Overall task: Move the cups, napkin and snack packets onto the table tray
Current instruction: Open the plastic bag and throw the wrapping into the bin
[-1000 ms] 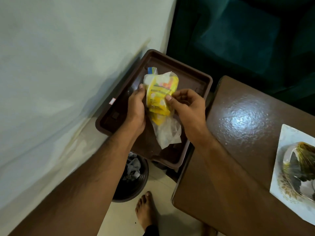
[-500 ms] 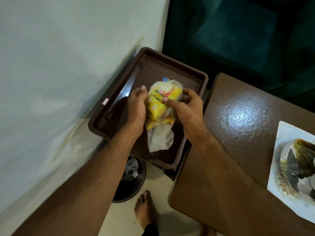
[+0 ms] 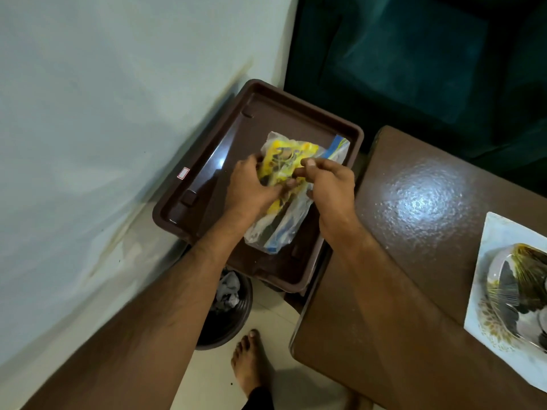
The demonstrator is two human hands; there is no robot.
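Both hands over the brown tray (image 3: 299,108), which sits between the wall on the left and the table (image 3: 414,202) on the right. Left hand (image 3: 251,187) and right hand (image 3: 328,184) each grip the snack packets (image 3: 284,161), a yellow bundle in a clear bag, fingers curled into the plastic. The bag's near end looks to rest on the tray floor.

Advice: lay the bundle flat toward the far right corner, let go with both hands together, and leave the left side of the tray free for cups and napkin. No cups in view.
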